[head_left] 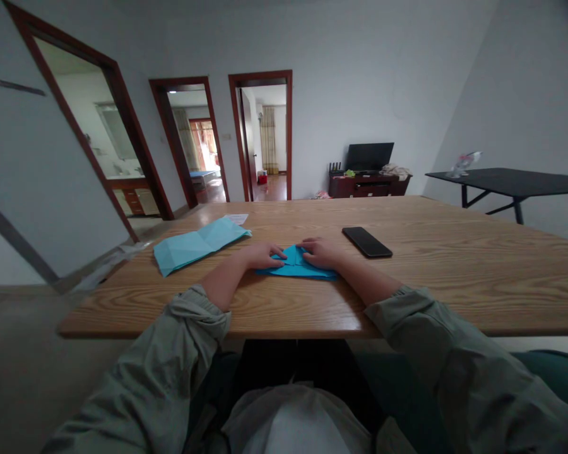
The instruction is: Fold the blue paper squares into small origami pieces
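A folded bright blue paper (294, 270) lies on the wooden table, with a raised pointed part at its middle. My left hand (264, 255) rests on its left side, fingers spread over the paper. On the right side of the same paper lies my right hand (322, 253), its fingers reaching across the upper edge and pressing flat. Both hands touch the paper and neither is wrapped round it. To the left is a larger light blue creased sheet (201, 243), folded in layers.
On the wooden table (454, 271) a black phone (367, 242) lies right of my hands. A small white printed paper (237, 219) sits behind the light blue sheet. A black table (511, 180) stands at the back right, and a television (370, 157) by the far wall.
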### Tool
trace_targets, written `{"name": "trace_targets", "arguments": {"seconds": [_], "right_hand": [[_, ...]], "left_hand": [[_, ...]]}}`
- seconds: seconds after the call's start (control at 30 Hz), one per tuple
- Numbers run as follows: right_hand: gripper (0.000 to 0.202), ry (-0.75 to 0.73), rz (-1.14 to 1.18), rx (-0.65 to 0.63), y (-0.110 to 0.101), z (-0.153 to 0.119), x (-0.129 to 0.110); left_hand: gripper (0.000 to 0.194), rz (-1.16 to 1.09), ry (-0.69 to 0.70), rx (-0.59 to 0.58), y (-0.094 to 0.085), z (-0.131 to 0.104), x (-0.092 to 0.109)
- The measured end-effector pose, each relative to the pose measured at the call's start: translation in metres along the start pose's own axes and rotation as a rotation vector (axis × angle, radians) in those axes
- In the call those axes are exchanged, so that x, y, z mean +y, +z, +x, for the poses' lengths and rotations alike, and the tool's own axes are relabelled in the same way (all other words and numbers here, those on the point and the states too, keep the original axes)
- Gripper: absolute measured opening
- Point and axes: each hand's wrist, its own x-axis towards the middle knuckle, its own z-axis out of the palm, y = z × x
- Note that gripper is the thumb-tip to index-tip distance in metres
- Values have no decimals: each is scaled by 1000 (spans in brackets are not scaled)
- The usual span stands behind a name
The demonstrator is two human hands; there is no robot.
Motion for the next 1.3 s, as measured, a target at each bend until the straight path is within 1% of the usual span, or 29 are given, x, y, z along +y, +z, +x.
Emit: {"name": "trace_targets", "arguments": {"seconds": [0.07, 0.23, 0.3, 0.37, 0.43, 0.6, 0.67, 0.73, 0.83, 0.9, 0.97, 1.07, 1.13, 1.23, 1.3], "right_hand": [[50, 1, -24, -41, 1, 1, -2], [55, 40, -40, -122, 5, 3, -4], [57, 47, -24, -129, 4, 4, -4], [59, 47, 4, -123, 1, 3, -3], [60, 41, 56, -115, -5, 1, -4], [62, 49, 268, -140, -23, -12, -15], [59, 31, 295, -163, -26, -17, -19], [56, 24, 280, -170, -27, -19, -21], [48, 60, 235, -157, -26, -19, -18], [41, 104, 234, -147, -25, -18, -12], [37, 135, 261, -124, -23, -16, -7], [32, 137, 310, -71, -22, -16, 1], [30, 144, 326, -54, -21, -16, 5], [29, 185, 303, -71, -20, -17, 8], [30, 200, 279, -85, -19, -17, 9]], "left_hand": [[57, 11, -12, -37, -1, -1, 7], [92, 40, -13, -154, 1, -3, 29], [95, 43, -19, -174, 2, -3, 35], [90, 36, -21, -172, 3, -3, 37], [81, 34, -19, -143, 3, -4, 36], [50, 25, 14, -66, 1, -5, 33], [42, 18, -14, -38, 0, -6, 33], [39, 23, -76, -4, -1, -6, 33], [39, 24, -126, 70, -2, -5, 28], [40, 0, -113, 130, -2, -4, 22], [41, -57, -98, 164, -2, -3, 14], [44, -136, -121, 181, -1, -2, 5], [45, -150, -134, 189, 0, -2, 3], [45, -134, -143, 193, 0, -2, 3], [49, -107, -155, 185, 0, -2, 3]]}}
